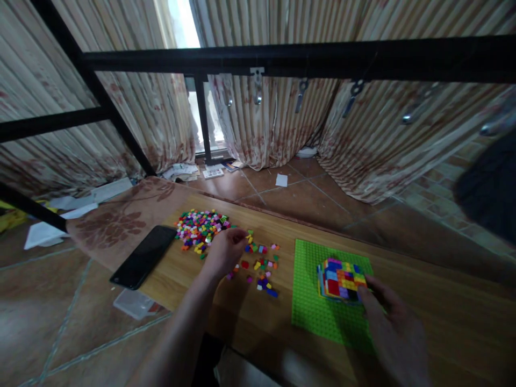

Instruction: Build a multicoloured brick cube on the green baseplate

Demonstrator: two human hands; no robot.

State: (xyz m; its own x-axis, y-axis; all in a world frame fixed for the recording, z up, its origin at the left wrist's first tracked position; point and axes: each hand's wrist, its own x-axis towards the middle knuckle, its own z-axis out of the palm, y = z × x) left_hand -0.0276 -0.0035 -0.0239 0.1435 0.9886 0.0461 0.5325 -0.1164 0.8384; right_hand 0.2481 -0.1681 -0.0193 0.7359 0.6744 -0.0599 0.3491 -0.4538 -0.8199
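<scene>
My left hand (pixel 226 250) hovers over the wooden table (pixel 443 301), fingers curled down among loose small coloured bricks (pixel 262 263), right beside a bigger pile of bricks (pixel 199 227). What its fingertips hold is hidden. My right hand (pixel 387 317) rests on the green baseplate (pixel 318 312), fingers touching the near right corner of a multicoloured brick block (pixel 342 278) built on the plate.
A black phone (pixel 144 256) lies on the table's left end, partly on a brown flowered cloth (pixel 121 215). A clear plastic lid (pixel 135 303) and papers lie on the tiled floor. A black metal frame (pixel 282 56) crosses overhead before striped curtains.
</scene>
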